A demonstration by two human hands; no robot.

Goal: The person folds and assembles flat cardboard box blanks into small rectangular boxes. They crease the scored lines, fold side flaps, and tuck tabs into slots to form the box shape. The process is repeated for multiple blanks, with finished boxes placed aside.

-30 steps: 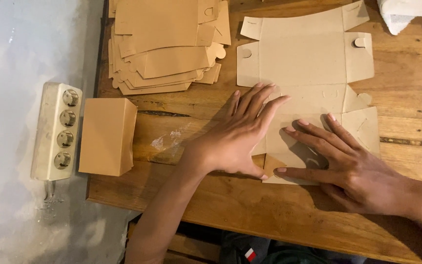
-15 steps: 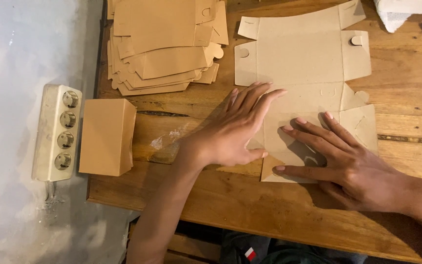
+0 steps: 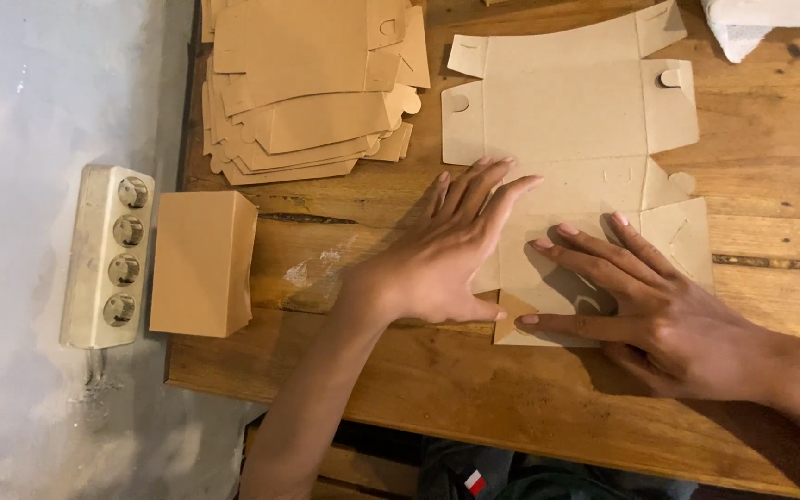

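A flat brown cardboard box blank (image 3: 567,120) lies unfolded on the wooden table (image 3: 511,417). My left hand (image 3: 446,255) presses flat on the blank's near left part, fingers spread and pointing away from me. My right hand (image 3: 641,310) lies flat on the near right part, its fingers pointing left across a folded-over panel. Both palms rest on the cardboard; neither hand grips anything.
A stack of several more flat box blanks (image 3: 312,83) lies at the table's far left. A folded-up brown box (image 3: 201,264) stands at the left edge. A white power strip (image 3: 108,255) lies on the grey floor. A white cloth (image 3: 761,18) sits at the far right.
The hands barely shift; my left hand slides slightly left and its fingers spread a little on the blank. The blank stays put.
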